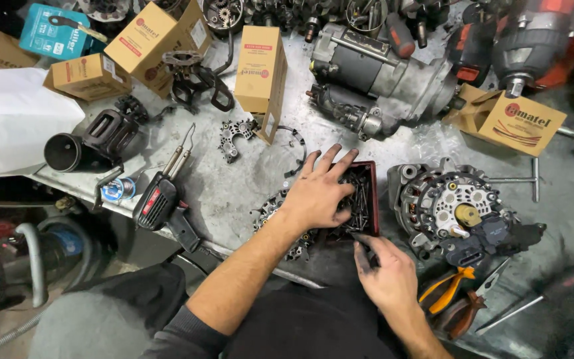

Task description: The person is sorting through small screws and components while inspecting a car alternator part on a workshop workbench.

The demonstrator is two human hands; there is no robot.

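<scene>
Head camera looked straight down on a cluttered metal worktop [234,186], where the left hand [320,193] lay spread wide, palm down, over a small dark red tray [371,199] full of black screws [360,199], its fingers splayed and its fingertips reaching the tray's far rim. The right hand [386,272] sat at the tray's near corner, its blackened fingers curled narrow as if pinching something small at the edge; whether it actually gripped a screw could not be made out. The tray stood near the front edge of the worktop, just beside a partly stripped alternator [456,209] on its right and touching or overlapping a round black part [270,209] half hidden under the left wrist. Orange-handled pliers [450,292] lay near the right hand, a soldering gun [164,199] well to the left, and cardboard boxes [260,70] and a starter motor [380,80] farther back. Sorting here seemed best done with light pressure: a flat palm would steady the shallow tray against sliding, while the fingertips raked the screws apart rather than pressing them into a heap. Picking from the loosened edge with thumb and forefinger looked the surest way to lift one piece without spilling others over the low rim.
</scene>
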